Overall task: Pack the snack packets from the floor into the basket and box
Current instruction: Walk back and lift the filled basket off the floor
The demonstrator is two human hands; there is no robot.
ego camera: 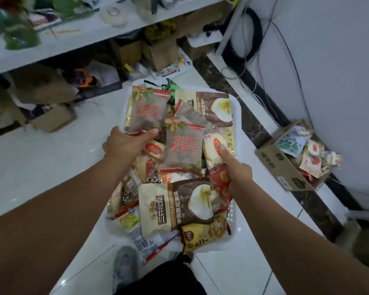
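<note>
The fingers of the left hand [126, 143] curl around the left rim of the basket [237, 111], and its thumb lies on top of a brown packet [147, 111]. The fingers of the right hand [237, 177] curl in the same way around the right rim. Here the thumb stretches forward and presses on a white bun packet [215, 145]. So both hands hold the basket by its two sides. I cannot tell if it rests on the floor [41, 167] or is a little lifted.

In the head view, the only view, the packing looks almost finished to me. The white plastic basket is heaped above its rim with snack packets [183, 145], flat and shiny, lying across each other in many directions. A big beige and brown packet [179, 205] and a yellow packet [200, 237] lie near the front edge. Some packets at the near left corner hang over the rim, or maybe lie beside it; this is not clear.

The cardboard box [275, 162] stands well apart on the right, close to the wall, and it also has packets inside. On the white tiles that I can see, no other loose packets remain. What is left, I think, is only to settle the pile.
</note>
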